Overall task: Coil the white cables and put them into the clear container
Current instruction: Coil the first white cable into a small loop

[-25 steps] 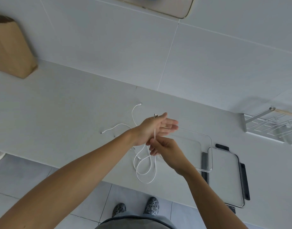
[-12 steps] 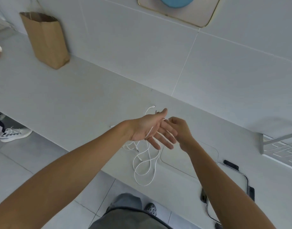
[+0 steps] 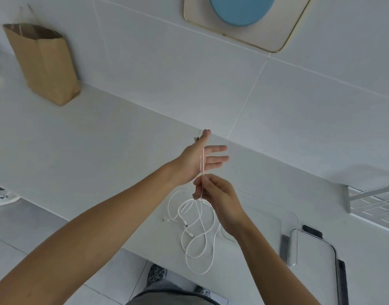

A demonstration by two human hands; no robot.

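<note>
A: Why is the left hand (image 3: 197,160) held out flat like that, above the desk (image 3: 83,137)?

B: It looks to be serving as a former. The fingers are straight and slightly spread, thumb raised, and a run of the white cable (image 3: 199,227) crosses the palm from near the thumb down to the heel. Wrapping around an open hand should give loops of even width.

A: And the right hand (image 3: 213,197)?

B: It sits just below the left, thumb and fingertips pinching the cable where it leaves the palm. That pinch probably keeps the strand taut, so the turn lies snug instead of slipping off.

A: Where is the remaining cable?

B: It hangs from the right hand in loose loops, some lying on the desk near its front edge, the lowest dangling past the edge over the floor. Small connectors show among the loops, so there may be more than one cable there; that cannot be told for sure.

A: So coiling has barely begun?

B: That's the judgement: one pass over the palm, most of the length uncoiled.

A: And the container (image 3: 275,216)?

B: On the desk just right of the right hand, clear, open at the top, no cable visible in it. Its lid (image 3: 316,258) seems to lie beside it, further right. Being close, it makes for a short reach once a coil is finished.
</note>
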